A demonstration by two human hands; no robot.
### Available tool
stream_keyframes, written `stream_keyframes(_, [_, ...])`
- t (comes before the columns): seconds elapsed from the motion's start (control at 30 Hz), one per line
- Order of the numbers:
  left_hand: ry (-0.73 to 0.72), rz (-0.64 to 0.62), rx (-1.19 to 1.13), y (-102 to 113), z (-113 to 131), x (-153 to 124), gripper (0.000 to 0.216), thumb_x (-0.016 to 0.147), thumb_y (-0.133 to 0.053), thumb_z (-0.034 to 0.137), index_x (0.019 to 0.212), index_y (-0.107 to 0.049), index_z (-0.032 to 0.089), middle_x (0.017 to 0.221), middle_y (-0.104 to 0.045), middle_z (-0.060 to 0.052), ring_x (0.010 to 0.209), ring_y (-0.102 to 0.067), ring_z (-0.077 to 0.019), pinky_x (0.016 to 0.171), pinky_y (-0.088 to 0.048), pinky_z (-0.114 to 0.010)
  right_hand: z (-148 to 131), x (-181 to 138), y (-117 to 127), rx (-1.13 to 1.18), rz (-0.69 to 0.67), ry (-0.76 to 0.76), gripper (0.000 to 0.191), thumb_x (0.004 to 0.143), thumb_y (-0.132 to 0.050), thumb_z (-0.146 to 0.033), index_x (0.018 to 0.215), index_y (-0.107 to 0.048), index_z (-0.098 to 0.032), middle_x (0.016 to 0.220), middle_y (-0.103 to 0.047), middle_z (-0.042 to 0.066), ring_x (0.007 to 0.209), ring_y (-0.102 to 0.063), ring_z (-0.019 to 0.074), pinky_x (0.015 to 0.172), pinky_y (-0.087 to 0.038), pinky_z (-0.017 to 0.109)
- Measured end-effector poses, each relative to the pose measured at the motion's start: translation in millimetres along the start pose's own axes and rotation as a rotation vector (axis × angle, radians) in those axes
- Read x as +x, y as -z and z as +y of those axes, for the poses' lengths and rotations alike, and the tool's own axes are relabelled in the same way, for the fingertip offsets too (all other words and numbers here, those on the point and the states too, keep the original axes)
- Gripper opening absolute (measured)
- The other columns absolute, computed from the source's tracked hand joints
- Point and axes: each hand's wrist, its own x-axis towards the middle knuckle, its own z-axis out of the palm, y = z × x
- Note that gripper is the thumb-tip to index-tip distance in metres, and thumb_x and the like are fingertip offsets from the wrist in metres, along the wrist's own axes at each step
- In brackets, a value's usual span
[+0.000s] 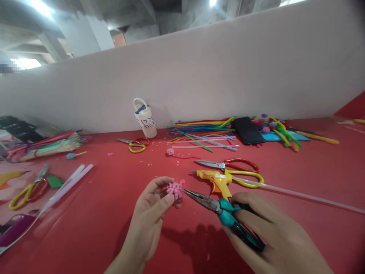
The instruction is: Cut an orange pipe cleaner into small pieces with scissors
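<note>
Between the thumb and fingers of my left hand [152,211] is a small pink flower-like ball [175,190] with many stubby petals. A pink bit sticks out at its upper right. My right hand [265,228] is wrapped round needle-nose pliers [225,215] with teal and black handles and worn, rusty jaws. The pliers' tip points left and lies right by the ball's edge; I cannot tell whether it touches. Just beyond the pliers lie a yellow glue gun [215,178] with a clear glue stick [299,197] in its back, and scissors [225,165] with red and yellow handles.
Coloured pipe-like strips [202,133] lie at the back beside a black phone [248,130] and several finished-looking flowers [281,131]. A white tumbler [146,121] stands by the pale partition [182,76]. More scissors [137,146], a strip bundle [54,146] and a purple tool [18,228] lie leftward.
</note>
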Motion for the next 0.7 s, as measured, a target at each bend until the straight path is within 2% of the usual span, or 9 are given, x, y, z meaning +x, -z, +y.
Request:
stream_keyframes(0.2, [-0.006, -0.038, 0.014, -0.7, -0.9, -2.9, 0.016, 0.074, -0.068, 0.017, 0.090, -0.066, 0.019, 0.083, -0.066, -0.002, 0.072, -0.059, -0.0118, 0.070, -0.048, -0.023, 0.2, -0.9, -1.3, 0.014, 0.010, -0.003, 0.018, 0.081, -0.048, -0.020, 0.074, -0.064, -0.021, 0.082, -0.063, 0.006, 0.067, -0.062, 0.0160, 0.054, -0.052, 0.026])
stream_keyframes(0.7, [-0.006, -0.084, 0.041, -1.3, -2.0, -3.9, 0.015, 0.075, -0.066, 0.015, 0.089, -0.065, 0.019, 0.081, -0.067, -0.002, 0.072, -0.059, -0.0114, 0.070, -0.045, -0.022, -0.6, -1.0, -0.3, 0.022, -0.005, -0.006, 0.020, 0.083, -0.046, -0.020, 0.074, -0.064, -0.022, 0.079, -0.063, 0.005, 0.065, -0.062, 0.0152, 0.052, -0.051, 0.025])
